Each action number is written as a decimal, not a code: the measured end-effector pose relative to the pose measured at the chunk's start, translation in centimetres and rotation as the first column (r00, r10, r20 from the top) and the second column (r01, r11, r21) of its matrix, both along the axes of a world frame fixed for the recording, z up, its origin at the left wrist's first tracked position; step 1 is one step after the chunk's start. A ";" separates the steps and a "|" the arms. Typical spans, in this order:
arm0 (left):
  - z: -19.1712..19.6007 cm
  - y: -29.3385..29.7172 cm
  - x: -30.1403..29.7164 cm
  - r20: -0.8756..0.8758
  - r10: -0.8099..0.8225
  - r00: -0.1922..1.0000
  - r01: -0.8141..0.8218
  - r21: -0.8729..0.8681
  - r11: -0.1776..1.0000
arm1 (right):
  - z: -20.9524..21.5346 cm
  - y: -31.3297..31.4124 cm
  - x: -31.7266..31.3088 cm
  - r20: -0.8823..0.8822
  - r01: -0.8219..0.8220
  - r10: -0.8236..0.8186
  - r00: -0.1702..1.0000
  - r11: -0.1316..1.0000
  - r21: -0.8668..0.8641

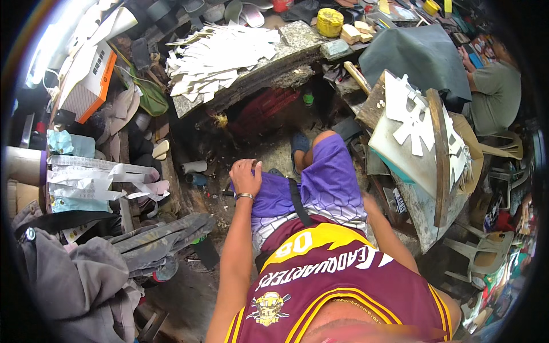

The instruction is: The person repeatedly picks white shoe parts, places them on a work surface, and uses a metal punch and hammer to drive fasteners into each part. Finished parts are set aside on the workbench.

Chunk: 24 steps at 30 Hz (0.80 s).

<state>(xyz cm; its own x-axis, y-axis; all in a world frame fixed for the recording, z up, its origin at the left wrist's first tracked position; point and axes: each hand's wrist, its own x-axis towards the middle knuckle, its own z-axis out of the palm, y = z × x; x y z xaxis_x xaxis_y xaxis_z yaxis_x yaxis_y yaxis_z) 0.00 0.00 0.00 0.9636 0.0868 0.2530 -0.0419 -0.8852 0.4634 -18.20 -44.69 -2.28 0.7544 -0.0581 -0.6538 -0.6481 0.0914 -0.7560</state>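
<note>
My left hand [246,179] rests on my left knee over the purple shorts [329,180]. Its thumb and fingers are apart, and I see nothing held in it; a metal bracelet [245,196] circles the wrist. My right forearm [389,226] runs down beside my right thigh. The hand at its end is hidden by the leg, so its fingers do not show. Nearest to that arm stands a tilted work surface with a white board [394,143], white cut-out pieces [413,123] and a curved wooden strip [437,166] across it.
A pile of white flat strips [220,57] covers the bench [251,74] ahead, near a yellow tin [330,23]. To the left are an orange-and-white box [88,83], white printed ribbons [103,174] and grey cloth [86,280]. Another person [496,91] sits far right, near plastic chairs [486,248].
</note>
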 end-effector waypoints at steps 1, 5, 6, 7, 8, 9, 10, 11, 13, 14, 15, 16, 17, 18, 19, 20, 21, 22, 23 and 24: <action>-0.1 0.5 0.2 -0.087 0.031 0.996 -0.030 0.009 1.000 | -1.4 0.3 7.2 -0.080 0.013 -0.013 0.997 1.000 -0.010; -1.0 0.8 0.3 -0.144 0.057 0.988 -0.051 0.042 0.998 | 1.2 2.5 10.4 0.193 -0.015 0.115 0.974 0.892 -0.452; -1.1 1.0 0.1 -0.134 0.054 0.990 -0.050 0.033 0.998 | 2.4 3.3 10.1 0.247 -0.037 0.237 0.940 0.788 -0.614; -1.2 1.0 -0.1 -0.067 0.026 0.997 -0.024 0.034 0.999 | 3.6 4.1 9.9 0.227 -0.068 0.296 0.928 0.734 -0.676; -1.2 1.0 -0.1 -0.053 0.021 0.998 -0.019 0.039 0.999 | 4.8 4.7 9.9 0.240 -0.082 0.362 0.901 0.685 -0.724; -1.1 0.9 -0.4 -0.106 0.043 0.993 -0.038 0.050 0.998 | 5.9 5.1 9.6 0.259 -0.084 0.426 0.867 0.637 -0.767; -1.0 0.9 -0.5 -0.113 0.041 0.993 -0.036 0.052 0.998 | 6.9 5.4 9.4 0.259 -0.097 0.471 0.843 0.607 -0.789; -1.0 0.5 -0.6 -0.064 0.002 0.998 0.001 0.057 0.998 | 7.8 5.5 8.8 0.267 -0.102 0.516 0.814 0.579 -0.809; -0.8 0.2 -0.1 -0.128 0.022 0.992 -0.010 0.094 0.996 | 9.5 5.2 8.3 0.307 -0.113 0.574 0.759 0.581 -0.806; -0.6 0.0 0.1 -0.118 0.014 0.993 -0.004 0.090 0.996 | 10.4 5.0 8.4 0.341 -0.124 0.590 0.732 0.607 -0.785; -0.6 -0.3 0.4 -0.068 -0.047 0.997 0.051 0.057 0.997 | 11.4 4.7 8.4 0.344 -0.166 0.611 0.713 0.624 -0.763; -0.6 -0.5 0.8 -0.071 -0.065 0.995 0.067 0.034 0.997 | 12.5 4.4 8.3 0.389 -0.143 0.612 0.688 0.640 -0.755; -0.4 -0.3 0.9 -0.130 -0.049 0.990 0.052 0.019 0.998 | 13.7 4.2 8.3 0.372 -0.175 0.603 0.706 0.657 -0.733; -0.4 -0.4 0.9 -0.068 -0.060 0.996 0.061 0.022 0.998 | 14.8 3.8 8.5 0.354 -0.203 0.594 0.722 0.671 -0.713; -0.5 -1.0 1.0 -0.089 -0.041 0.995 0.044 0.030 0.999 | 15.5 3.8 9.1 0.354 -0.224 0.580 0.733 0.698 -0.680; -0.6 -1.4 1.0 -0.032 -0.048 0.998 0.049 0.033 0.998 | 15.8 3.9 9.7 0.341 -0.217 0.601 0.722 0.666 -0.714; -0.6 -1.5 1.0 -0.068 -0.032 0.997 0.035 0.044 0.998 | 16.0 4.2 10.4 0.350 -0.204 0.614 0.707 0.651 -0.731; -0.6 -1.5 0.6 0.013 -0.033 0.999 0.032 0.051 0.998 | 15.9 4.8 10.8 0.332 -0.209 0.607 0.722 0.650 -0.731; -0.6 -1.4 0.5 0.029 -0.026 0.999 0.024 0.065 0.998 | 15.6 5.6 11.2 0.351 -0.224 0.642 0.682 0.640 -0.735; -0.6 -1.0 0.3 0.029 -0.028 0.999 0.025 0.078 0.997 | 15.4 6.3 11.5 0.343 -0.247 0.652 0.677 0.640 -0.728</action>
